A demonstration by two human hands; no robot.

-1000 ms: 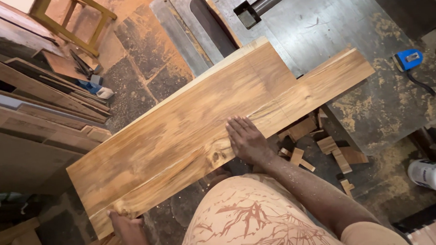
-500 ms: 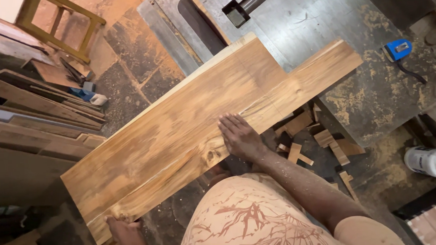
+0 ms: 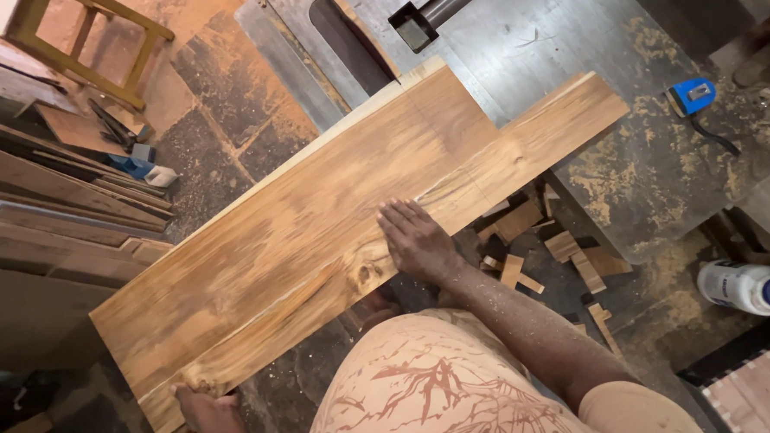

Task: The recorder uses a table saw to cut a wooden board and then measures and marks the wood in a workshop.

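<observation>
Over the last second the wide plank (image 3: 333,219) slid a little further forward across the metal machine table (image 3: 568,44); its far end had reached closer to the dark tube and bracket (image 3: 432,11) than it lay a moment before. Your hands kept their places on it, so the feed looked steady, with no regrip.

Your right hand (image 3: 416,241) lay flat on top of the plank near its near edge, fingers stretched out and close together, pressing down and gripping nothing. Your left hand (image 3: 204,402) was at the plank's near-left corner, fingers curled against the end; how firmly it held I cannot tell, since most of it was cut off by the frame.

The plank ran diagonally, its far end on the machine table and its near end hanging out over the sawdust-covered floor (image 3: 216,103). It was pale golden-brown with darker streaks, a knot beside your right hand, and a step at the far end where one strip reached further than the rest.

Past the plank's right edge lay small wood offcuts (image 3: 568,252), beyond them a blue tape measure (image 3: 691,97) and a white bottle with a blue cap (image 3: 747,285).
</observation>
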